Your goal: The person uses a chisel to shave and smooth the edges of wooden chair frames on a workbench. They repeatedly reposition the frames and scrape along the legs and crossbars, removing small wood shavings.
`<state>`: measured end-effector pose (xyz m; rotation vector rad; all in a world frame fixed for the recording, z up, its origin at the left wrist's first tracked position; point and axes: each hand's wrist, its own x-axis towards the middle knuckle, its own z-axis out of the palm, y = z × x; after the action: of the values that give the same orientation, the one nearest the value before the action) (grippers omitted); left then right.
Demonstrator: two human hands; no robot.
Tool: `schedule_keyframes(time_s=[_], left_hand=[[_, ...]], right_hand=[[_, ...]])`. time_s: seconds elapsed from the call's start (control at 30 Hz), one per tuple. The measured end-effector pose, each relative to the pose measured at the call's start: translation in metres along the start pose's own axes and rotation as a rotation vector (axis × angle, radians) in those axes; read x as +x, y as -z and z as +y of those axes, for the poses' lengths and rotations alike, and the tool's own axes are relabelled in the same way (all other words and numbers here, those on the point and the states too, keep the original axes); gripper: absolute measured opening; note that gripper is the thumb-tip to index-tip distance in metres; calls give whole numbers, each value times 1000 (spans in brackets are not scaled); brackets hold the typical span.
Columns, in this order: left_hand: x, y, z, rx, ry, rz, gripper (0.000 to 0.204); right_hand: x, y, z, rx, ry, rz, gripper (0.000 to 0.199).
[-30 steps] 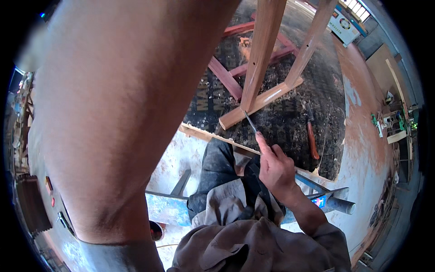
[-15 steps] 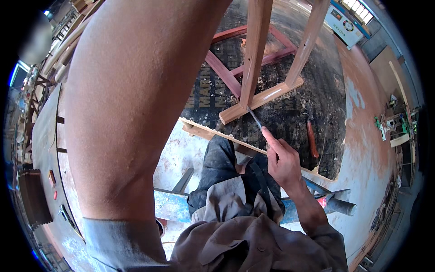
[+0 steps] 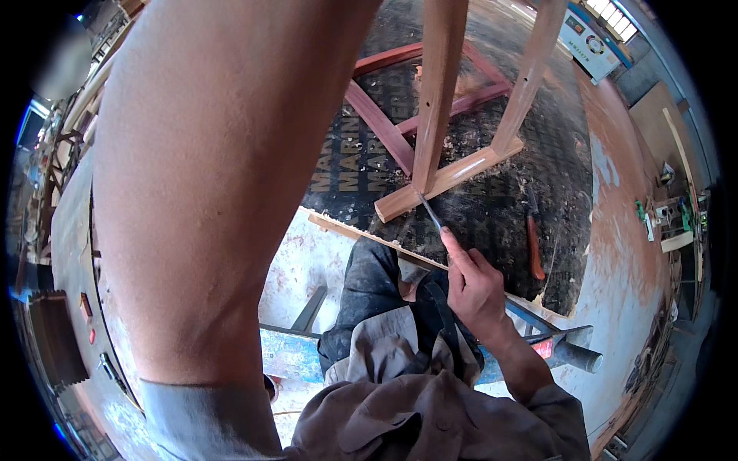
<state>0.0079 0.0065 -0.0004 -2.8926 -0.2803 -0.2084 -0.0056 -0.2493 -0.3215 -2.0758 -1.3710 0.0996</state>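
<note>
My right hand (image 3: 475,290) is closed round a chisel (image 3: 430,212), its forefinger laid along the thin metal blade. The blade's tip touches the joint where a wooden upright (image 3: 438,100) meets a pale wooden bar (image 3: 459,179). A second upright (image 3: 529,81) rises from the bar's far right end. The bar lies slantwise on a black board (image 3: 492,223). My left forearm (image 3: 207,192) fills the left side and runs out past the upper edge, so my left hand is out of sight.
A reddish wooden frame (image 3: 380,127) lies behind the bar, among wood shavings. To the right rests an orange-handled tool (image 3: 533,246) with a dark blade. A blue metal support (image 3: 292,355) is below the board. A white machine (image 3: 588,42) stands far right.
The view has shifted slightly, so the board and wooden parts sit a little lower and to the right. My right hand still holds the chisel at the joint.
</note>
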Motion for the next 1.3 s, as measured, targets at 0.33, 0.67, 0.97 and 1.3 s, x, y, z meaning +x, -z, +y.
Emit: schedule_keyframes(time_s=[0.33, 0.67, 0.97, 1.3], left_hand=[[-3, 6, 0, 11, 7, 9, 37], [-6, 1, -6, -18, 32, 0, 37], [-5, 2, -5, -35, 37, -9, 37], [1, 0, 0, -90, 118, -26, 37]], right_hand=[[26, -24, -8, 246, -31, 16, 45], [-16, 6, -3, 169, -3, -12, 38], [-2, 14, -3, 150, -30, -128, 49], [6, 17, -8, 146, -23, -110, 53]])
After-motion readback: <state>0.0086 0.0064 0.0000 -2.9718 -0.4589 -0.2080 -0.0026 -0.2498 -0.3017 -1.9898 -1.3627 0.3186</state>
